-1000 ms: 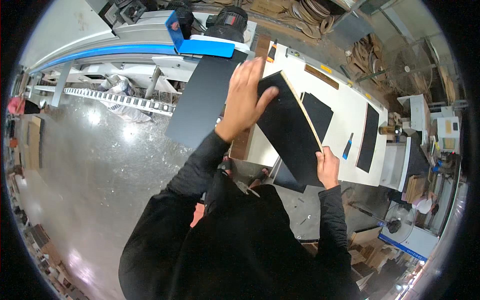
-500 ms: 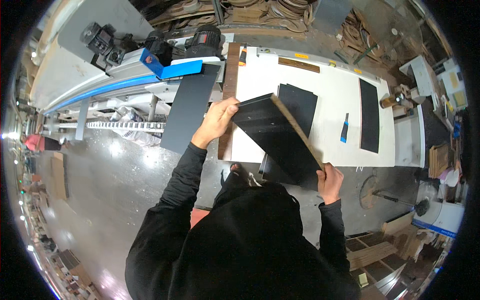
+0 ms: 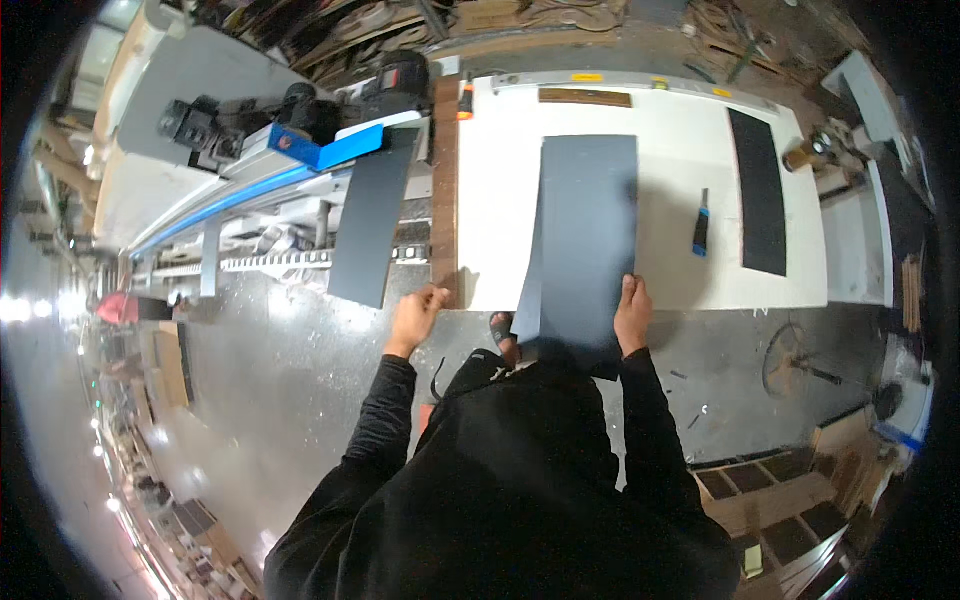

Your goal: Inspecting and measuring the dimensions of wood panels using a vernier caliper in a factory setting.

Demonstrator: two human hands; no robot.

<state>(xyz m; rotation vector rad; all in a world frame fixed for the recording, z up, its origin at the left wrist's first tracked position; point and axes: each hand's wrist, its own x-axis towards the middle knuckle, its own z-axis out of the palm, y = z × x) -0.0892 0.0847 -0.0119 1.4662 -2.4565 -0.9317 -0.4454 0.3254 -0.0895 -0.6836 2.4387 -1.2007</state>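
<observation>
A long dark grey panel (image 3: 590, 230) lies over other dark panels on the white-topped table (image 3: 490, 200), its near end reaching past the front edge toward my body. My right hand (image 3: 633, 315) grips its right long edge near that end, thumb on top. My left hand (image 3: 416, 318) is off the panel, its fingers curled together beside the near end of a brown board (image 3: 445, 190). Whether anything small is between those fingers is hidden. To the right of the panel lies a blue and black utility knife (image 3: 701, 230).
Another black panel (image 3: 758, 190) lies at the table's right. At the far edge are a level (image 3: 550, 79), a narrow wood strip (image 3: 585, 98) and an orange-black tool (image 3: 466, 103). A dark panel (image 3: 375, 220) rests on the machine (image 3: 300, 175) at left.
The panel, tilted up between both hands before, now lies flat with its grey face up. My left hand has let go and moved down toward me; my right hand has shifted slightly left.
</observation>
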